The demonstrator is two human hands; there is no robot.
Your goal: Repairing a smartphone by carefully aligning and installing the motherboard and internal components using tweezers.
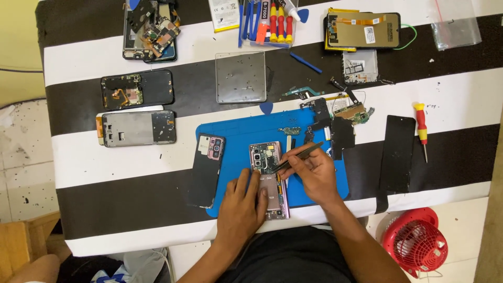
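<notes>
**Tweezers at the opened phone on the blue mat**

The right hand (314, 175) has its fingers closed around a pair of tweezers (299, 156), their tips resting on the exposed board in the upper half of an opened phone (270, 178). The left hand (242, 204) lies flat over the phone's lower half, fingers spread and pressing it down, gripping nothing.

The phone lies on a blue work mat (236, 131) near the table's front edge, roughly midway along it. A black back cover (208, 167) with a camera block rests just beside the phone toward the left edge, overlapping the mat's border. Small circuit parts (346, 112) sit at the mat's far right corner. A dark screen panel (396, 154) and a red-and-yellow screwdriver (421, 126) lie toward the right edge. A clear parts tray (241, 77) sits beyond the mat.
</notes>
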